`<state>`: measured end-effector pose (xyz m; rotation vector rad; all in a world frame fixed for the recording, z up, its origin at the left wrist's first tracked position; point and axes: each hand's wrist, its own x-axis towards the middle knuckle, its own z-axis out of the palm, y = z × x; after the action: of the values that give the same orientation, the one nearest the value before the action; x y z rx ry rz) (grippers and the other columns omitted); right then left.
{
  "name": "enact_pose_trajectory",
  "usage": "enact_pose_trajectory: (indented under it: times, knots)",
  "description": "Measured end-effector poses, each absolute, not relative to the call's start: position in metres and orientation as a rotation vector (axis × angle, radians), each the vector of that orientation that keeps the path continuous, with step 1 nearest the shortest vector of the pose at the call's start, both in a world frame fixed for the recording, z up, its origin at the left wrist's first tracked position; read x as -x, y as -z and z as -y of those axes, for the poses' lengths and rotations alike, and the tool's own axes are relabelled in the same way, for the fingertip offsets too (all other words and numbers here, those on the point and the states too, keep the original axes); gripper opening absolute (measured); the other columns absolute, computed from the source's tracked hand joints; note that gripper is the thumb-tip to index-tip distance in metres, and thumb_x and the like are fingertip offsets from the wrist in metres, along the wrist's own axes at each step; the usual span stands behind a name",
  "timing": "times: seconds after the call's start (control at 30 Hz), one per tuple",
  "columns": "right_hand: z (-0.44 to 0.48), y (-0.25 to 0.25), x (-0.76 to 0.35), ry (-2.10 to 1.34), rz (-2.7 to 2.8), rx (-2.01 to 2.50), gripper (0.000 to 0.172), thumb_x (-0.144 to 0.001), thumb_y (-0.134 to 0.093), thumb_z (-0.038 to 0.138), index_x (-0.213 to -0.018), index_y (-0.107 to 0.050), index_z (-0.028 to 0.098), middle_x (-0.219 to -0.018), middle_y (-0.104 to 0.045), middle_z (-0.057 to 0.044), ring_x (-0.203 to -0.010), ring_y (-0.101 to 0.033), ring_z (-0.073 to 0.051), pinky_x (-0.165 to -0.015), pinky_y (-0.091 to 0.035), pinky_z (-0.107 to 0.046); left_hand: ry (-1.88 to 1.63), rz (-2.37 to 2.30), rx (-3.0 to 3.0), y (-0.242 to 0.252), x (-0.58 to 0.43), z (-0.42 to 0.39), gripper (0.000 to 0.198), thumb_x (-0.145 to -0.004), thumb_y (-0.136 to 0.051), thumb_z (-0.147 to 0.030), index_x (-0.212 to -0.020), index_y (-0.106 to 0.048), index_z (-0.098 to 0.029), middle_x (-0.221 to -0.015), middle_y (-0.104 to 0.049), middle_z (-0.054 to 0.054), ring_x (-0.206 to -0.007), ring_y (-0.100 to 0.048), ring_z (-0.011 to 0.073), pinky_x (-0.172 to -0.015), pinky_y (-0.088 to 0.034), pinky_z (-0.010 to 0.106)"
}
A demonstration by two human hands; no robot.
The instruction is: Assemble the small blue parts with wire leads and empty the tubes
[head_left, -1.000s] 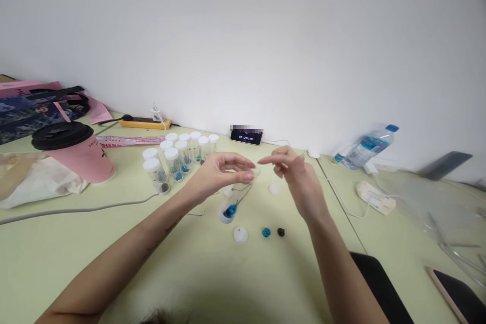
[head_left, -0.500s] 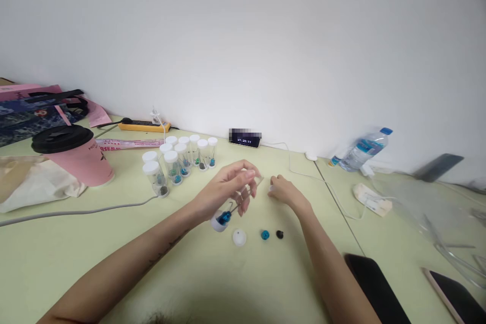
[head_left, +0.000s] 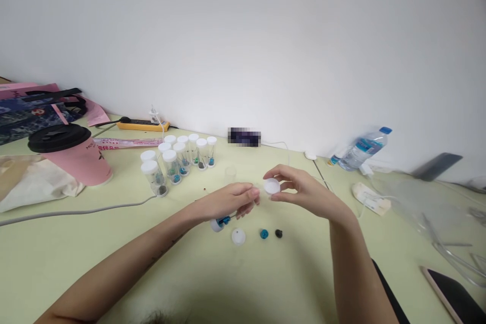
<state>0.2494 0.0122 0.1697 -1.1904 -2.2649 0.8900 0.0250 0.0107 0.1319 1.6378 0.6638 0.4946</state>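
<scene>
10 clear, white-capped tubes (head_left: 171,171) stand on the pale-green bench (head_left: 114,235); rightward, the left hand (head_left: 230,198) holds a tilted, white-ended clear cylinder (head_left: 216,225) above it, and the right hand (head_left: 301,191) pinches a round white cap (head_left: 272,186) nearby.

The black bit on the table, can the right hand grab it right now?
Probably not straight away: the right hand is holding a white cap. The way looks free, though: the black bit lies uncovered beside the blue bit.
</scene>
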Motion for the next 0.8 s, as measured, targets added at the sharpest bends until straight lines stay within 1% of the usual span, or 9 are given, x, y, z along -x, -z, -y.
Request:
enact_pose_trajectory:
  times: [0.17, 0.27, 0.4, 0.5, 0.67, 0.8]
  knots:
    - [-0.004, -0.171, -0.246, -0.806, 2.364, 1.221, 0.016, -0.083, -0.06, 0.026, -0.098, -0.059, 0.025, -0.1, -0.06, -0.003, -0.088, -0.059, -0.019, -0.079, -0.052, -0.036, -0.454, -0.625, -1.668, -0.134, -0.024, -0.01, 0.037, -0.091, -0.034, -0.052, -0.081, -0.049, -0.019, -0.072, -0.044, -0.002, -0.067, -0.043, 0.0129, -0.068, -0.037, 0.027]
    - [0.0, -0.176, -0.241, -0.806, 2.389, 1.172, 0.017, -0.083, -0.059, 0.028, -0.1, -0.059, 0.025, -0.101, -0.06, -0.003, -0.091, -0.058, -0.018, -0.081, -0.052, -0.035, -0.427, -0.626, -1.712, -0.134, -0.022, -0.011, 0.034, -0.091, -0.036, -0.05, -0.08, -0.047, -0.019, -0.075, -0.044, -0.002, -0.07, -0.042, 0.0128, -0.072, -0.037, 0.027]
    - [0.002, -0.182, -0.238, -0.891, 2.344, 1.14, 0.02, -0.084, -0.059, 0.03, -0.104, -0.059, 0.024, -0.104, -0.059, -0.002, -0.094, -0.059, -0.016, -0.086, -0.051, -0.034, -0.371, -0.651, -1.778, -0.133, -0.02, -0.013, 0.031, -0.092, -0.035, -0.047, -0.085, -0.047, -0.02, -0.077, -0.042, -0.002, -0.07, -0.041, 0.0119, -0.068, -0.037, 0.025]
    - [0.002, -0.182, -0.238, -0.958, 2.327, 1.126, 0.021, -0.084, -0.059, 0.03, -0.105, -0.06, 0.025, -0.104, -0.061, -0.002, -0.092, -0.06, -0.016, -0.085, -0.052, -0.032, -0.334, -0.658, -1.818, -0.133, -0.02, -0.014, 0.03, -0.093, -0.034, -0.047, -0.089, -0.049, -0.02, -0.077, -0.042, -0.003, -0.07, -0.04, 0.0114, -0.065, -0.036, 0.024]
    - [0.002, -0.182, -0.238, -0.985, 2.347, 1.161, 0.023, -0.084, -0.061, 0.033, -0.104, -0.064, 0.024, -0.1, -0.066, -0.002, -0.089, -0.063, -0.017, -0.084, -0.052, -0.031, -0.328, -0.677, -1.834, -0.131, -0.022, -0.014, 0.034, -0.092, -0.033, -0.049, -0.081, -0.045, -0.02, -0.074, -0.04, -0.003, -0.066, -0.038, 0.0109, -0.061, -0.034, 0.023]
    - [0.003, -0.183, -0.237, -0.98, 2.328, 1.175, 0.025, -0.083, -0.062, 0.034, -0.105, -0.065, 0.024, -0.1, -0.067, -0.002, -0.088, -0.065, -0.018, -0.082, -0.053, -0.03, -0.34, -0.667, -1.81, -0.131, -0.023, -0.013, 0.034, -0.092, -0.033, -0.049, -0.078, -0.042, -0.02, -0.073, -0.04, -0.003, -0.065, -0.037, 0.0107, -0.061, -0.034, 0.023]
